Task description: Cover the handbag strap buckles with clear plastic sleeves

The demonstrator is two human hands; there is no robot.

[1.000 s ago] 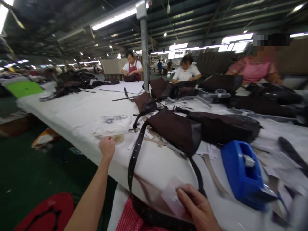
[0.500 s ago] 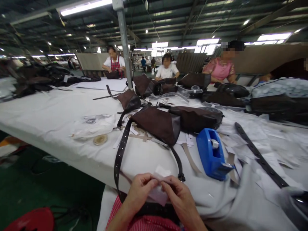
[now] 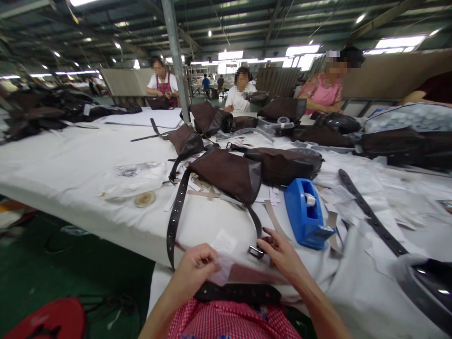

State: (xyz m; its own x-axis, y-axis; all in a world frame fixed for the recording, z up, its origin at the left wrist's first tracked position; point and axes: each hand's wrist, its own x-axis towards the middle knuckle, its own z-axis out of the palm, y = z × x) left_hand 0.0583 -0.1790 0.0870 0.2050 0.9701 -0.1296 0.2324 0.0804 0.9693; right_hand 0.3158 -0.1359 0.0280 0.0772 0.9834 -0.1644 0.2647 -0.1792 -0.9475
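My left hand (image 3: 201,263) is closed, with a thin translucent sheet (image 3: 223,270) pinched between thumb and fingers. Its exact material is unclear. To the right, my right hand (image 3: 278,249) has its thumb and fingers on a black strap (image 3: 254,219), just above the metal buckle (image 3: 255,252). That strap hangs from a dark brown bag (image 3: 226,176) lying on the white-covered table (image 3: 141,230). From the bag's left side, a second black strap with eyelets (image 3: 173,226) drops over the table edge. A black eyeleted strap (image 3: 240,292) lies across my lap.
A blue tape dispenser (image 3: 305,214) stands right of the bag. A tape roll (image 3: 144,198) lies to the left. More brown bags (image 3: 282,165), paper scraps and a loose strap (image 3: 370,214) cover the table. Several co-workers sit or stand across it. A red stool (image 3: 49,320) is lower left.
My hands have parted. The right has let go of the translucent sheet and moved to the strap by the buckle, which has turned. The left keeps the sheet.
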